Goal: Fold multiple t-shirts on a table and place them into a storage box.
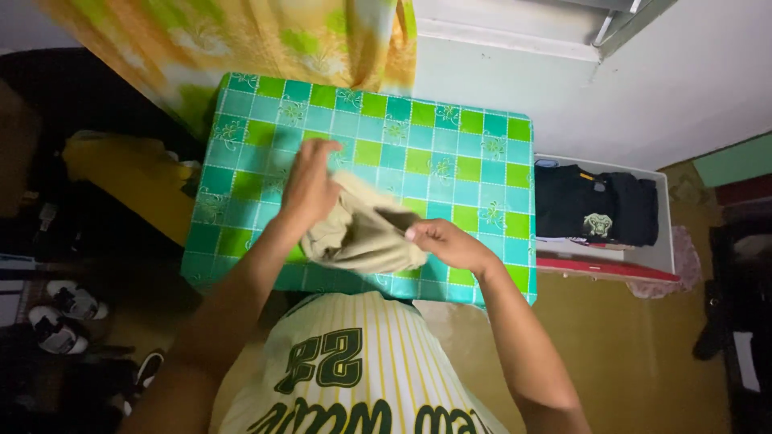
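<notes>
Cloth (366,237), beige, bunched at near edge of table (474,173). My right hand (450,243) pinches its right fold; my left hand (310,189) grips top, fingers curled. Folding underway, I judge; next calls for flattening. Far right: black clothes (595,207) in bin.

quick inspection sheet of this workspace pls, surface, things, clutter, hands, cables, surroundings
surface: small table under a green and teal checked cover
job's things: beige garment, bunched at the table's near edge
clutter: nothing seen on the table besides it
grippers: left hand and right hand both grip the garment
cables: nothing seen
surroundings: white bin holding dark folded clothes to the right; orange-green curtain behind; shoes on the floor to the left
</notes>
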